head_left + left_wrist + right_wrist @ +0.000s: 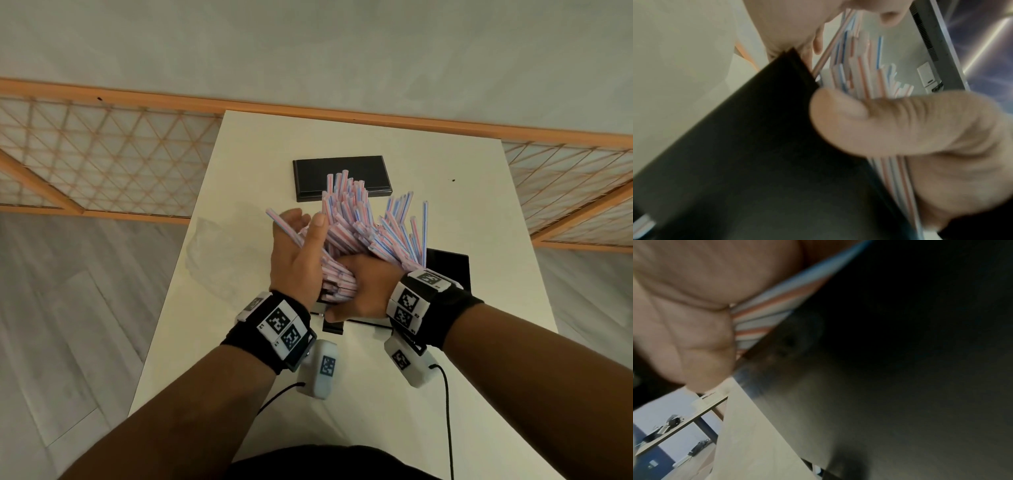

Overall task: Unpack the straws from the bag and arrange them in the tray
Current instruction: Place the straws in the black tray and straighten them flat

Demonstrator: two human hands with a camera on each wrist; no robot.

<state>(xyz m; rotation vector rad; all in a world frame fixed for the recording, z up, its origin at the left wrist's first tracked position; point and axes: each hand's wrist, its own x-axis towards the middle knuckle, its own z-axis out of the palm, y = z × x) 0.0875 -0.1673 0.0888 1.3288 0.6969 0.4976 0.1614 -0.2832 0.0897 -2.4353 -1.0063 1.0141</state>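
Both hands, left hand (294, 253) and right hand (359, 287), clutch fanned straws (356, 222) above the tray (448, 267); loose outer straws may spill

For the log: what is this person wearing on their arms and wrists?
Bare forearms, no sleeves or gloves. Each wrist carries a black fabric band: left wristband, right wristband. On each sit white blocks printed with black square fiducial markers. A white camera pod, also marked, hangs under each wrist, trailing a thin black cable.
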